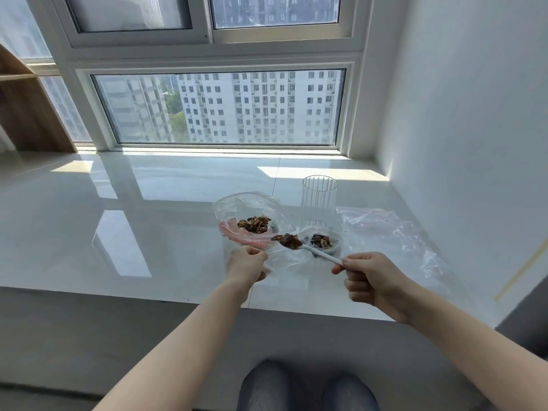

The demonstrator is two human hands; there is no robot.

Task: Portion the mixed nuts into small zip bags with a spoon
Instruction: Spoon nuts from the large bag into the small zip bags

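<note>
Keeping the loaded spoon (299, 247), pinched by the right hand (367, 277), level is advised; the zip bag (252, 209) mouth is gripped wide by the left hand (247, 264).

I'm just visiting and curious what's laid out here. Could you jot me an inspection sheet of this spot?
Surface: glossy white sill, sunlit patches.
Job's things: large zip bag holding nuts; small bag partly filled; spoon loaded with nuts.
Clutter: ribbed clear glass, looks empty; spare bags lying flat.
Hands: left hand pinches plastic of a bag; right hand grips spoon handle.
Cables: nothing seen.
Surroundings: window facing tower blocks; wooden shelf; white wall.
</note>
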